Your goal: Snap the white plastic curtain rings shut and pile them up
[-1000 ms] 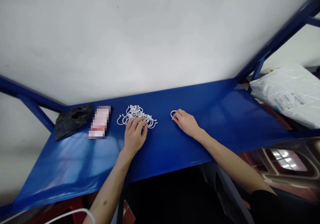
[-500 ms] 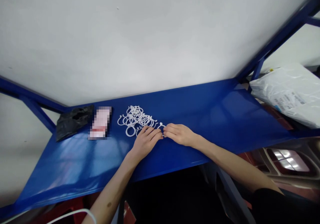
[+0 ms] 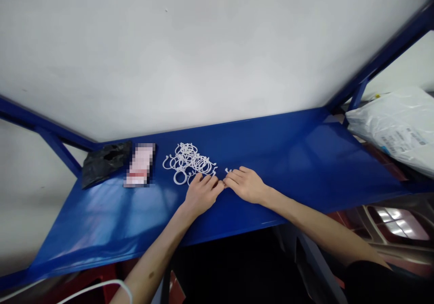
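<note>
My right hand (image 3: 244, 185) pinches a mostly covered white ring (image 3: 228, 170); whether my left hand (image 3: 203, 193) grips it, I can't tell. Ring pile (image 3: 190, 158), pink item (image 3: 140, 160), black bag (image 3: 98, 166) sit leftward.

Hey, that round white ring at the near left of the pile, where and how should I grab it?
I'd pinch the near left rim of the white ring, coming from the near left. That rim projects from the pile over the blue tabletop, while its far side crowds other rings and the left hand is to its right.
</note>
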Tool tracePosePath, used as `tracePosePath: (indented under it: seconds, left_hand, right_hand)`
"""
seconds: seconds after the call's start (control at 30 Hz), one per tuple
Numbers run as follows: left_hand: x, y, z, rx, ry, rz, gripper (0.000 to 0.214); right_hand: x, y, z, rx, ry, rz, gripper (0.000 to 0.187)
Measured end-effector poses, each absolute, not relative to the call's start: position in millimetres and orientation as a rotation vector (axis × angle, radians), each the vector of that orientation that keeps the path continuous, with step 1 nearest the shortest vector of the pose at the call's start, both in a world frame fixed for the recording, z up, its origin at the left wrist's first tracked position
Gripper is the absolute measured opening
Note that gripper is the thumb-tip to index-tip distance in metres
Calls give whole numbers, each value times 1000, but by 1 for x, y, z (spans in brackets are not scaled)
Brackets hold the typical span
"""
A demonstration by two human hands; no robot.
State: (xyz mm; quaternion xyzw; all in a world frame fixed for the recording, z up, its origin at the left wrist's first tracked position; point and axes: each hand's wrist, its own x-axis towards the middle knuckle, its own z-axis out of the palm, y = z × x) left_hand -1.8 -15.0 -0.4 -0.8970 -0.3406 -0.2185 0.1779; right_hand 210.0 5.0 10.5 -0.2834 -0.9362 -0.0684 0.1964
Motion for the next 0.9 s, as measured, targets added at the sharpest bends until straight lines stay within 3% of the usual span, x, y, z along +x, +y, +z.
tracePosePath:
  seconds: [0.37,0.6,0.9]
  left_hand:
    - [-28,3,-8,-2382,-1334,-889,27]
    - [-49,16,-15,-2289,-1697,-927,40]
    - [-44,24,-24,-2343,-1786,-840,53]
  right_hand:
    - [220,11,6,-896,-2396,66,27]
    - [231,26,1,-1118,-2333,182,24]
    - [230,31,-2,-1146,-2414,186,21]
